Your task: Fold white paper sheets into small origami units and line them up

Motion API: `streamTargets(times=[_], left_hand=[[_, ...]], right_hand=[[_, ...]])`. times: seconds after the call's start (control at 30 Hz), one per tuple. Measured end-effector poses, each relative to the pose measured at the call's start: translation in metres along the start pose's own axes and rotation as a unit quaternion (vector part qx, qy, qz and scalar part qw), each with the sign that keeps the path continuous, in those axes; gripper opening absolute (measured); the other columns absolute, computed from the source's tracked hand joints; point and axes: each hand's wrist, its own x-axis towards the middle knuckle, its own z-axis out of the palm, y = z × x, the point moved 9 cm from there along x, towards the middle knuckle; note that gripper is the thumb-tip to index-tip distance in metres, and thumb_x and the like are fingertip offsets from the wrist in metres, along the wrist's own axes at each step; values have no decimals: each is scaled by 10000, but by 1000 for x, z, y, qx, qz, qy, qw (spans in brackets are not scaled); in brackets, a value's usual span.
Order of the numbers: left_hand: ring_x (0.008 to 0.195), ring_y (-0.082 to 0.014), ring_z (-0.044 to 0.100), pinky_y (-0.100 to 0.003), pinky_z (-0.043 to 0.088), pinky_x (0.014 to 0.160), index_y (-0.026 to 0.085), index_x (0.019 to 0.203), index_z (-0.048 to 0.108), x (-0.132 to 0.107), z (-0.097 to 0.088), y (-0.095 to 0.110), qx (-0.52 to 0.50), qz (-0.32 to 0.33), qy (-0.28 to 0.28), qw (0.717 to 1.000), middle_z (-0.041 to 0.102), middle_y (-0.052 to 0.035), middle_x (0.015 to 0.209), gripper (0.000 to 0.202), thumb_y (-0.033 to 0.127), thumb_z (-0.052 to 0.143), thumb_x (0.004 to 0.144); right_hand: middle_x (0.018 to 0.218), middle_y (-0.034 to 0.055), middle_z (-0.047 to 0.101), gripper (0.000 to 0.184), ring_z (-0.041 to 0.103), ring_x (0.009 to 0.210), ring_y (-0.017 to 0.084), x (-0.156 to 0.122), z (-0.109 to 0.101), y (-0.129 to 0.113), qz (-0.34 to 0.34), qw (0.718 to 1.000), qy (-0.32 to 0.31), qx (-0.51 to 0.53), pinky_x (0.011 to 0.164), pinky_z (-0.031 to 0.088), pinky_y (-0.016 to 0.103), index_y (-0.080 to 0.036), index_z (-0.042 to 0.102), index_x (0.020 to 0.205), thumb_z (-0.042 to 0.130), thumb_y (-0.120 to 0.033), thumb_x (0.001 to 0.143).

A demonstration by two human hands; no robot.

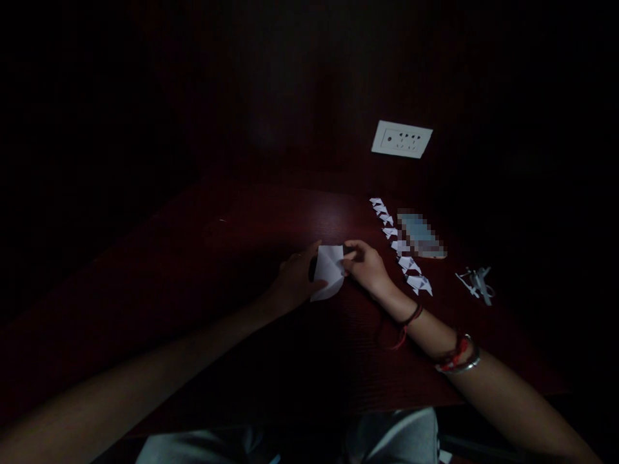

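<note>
Between my two hands is a small white sheet of paper, held just above the dark red table. It looks creased, and its lower edge curves. My left hand grips the paper's left edge, thumb in front and fingers partly behind it. On the opposite edge, my right hand pinches the paper between thumb and fingers. A row of several small folded white paper figures runs along the table to the right of my right hand.
A flat phone-like device, blurred out, lies beyond the paper figures. Farther right is a small bundle of white cable. A white socket plate is on the wall behind the dark red table. My legs show below the front edge.
</note>
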Motion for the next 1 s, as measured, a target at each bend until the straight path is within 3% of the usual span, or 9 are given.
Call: streamTargets(times=[0.2,0.4,0.67,0.83,1.0], left_hand=[[972,-242,478,-414,306,832,228,1302,182,-4,-7,8,55,26,40,997,550,-50,1066,757,269,604,675],[947,-236,481,-381,302,796,236,1316,150,-8,-8,20,120,57,26,991,589,-24,998,731,312,575,727],[885,-231,520,-359,335,756,222,1265,288,-7,-9,21,138,60,13,988,612,-24,944,587,368,541,755],[742,-170,570,-290,389,676,200,1055,498,0,-9,15,150,38,18,988,624,-18,843,267,292,444,810],[759,-142,577,-262,411,691,210,989,535,-2,-8,14,128,50,7,991,622,-11,874,221,212,410,807]], right_hand=[[496,-44,564,397,551,502,117,3,6,-7,-11,1000,11,-21,582,418,242,-145,465,1058,509,-196,667],[529,-29,592,385,555,498,110,-1,8,-14,-17,1000,1,-24,553,413,225,-138,466,1072,488,-173,689],[567,-21,619,268,553,545,111,-3,21,-30,-89,987,-108,-83,550,410,225,-174,570,940,478,-133,691],[558,-22,613,194,523,468,83,-3,25,-25,-77,985,-144,-57,482,403,201,-175,585,840,458,-135,699],[586,-16,615,140,510,454,70,-5,25,-18,-57,988,-143,-29,464,402,198,-170,573,783,461,-152,701]])
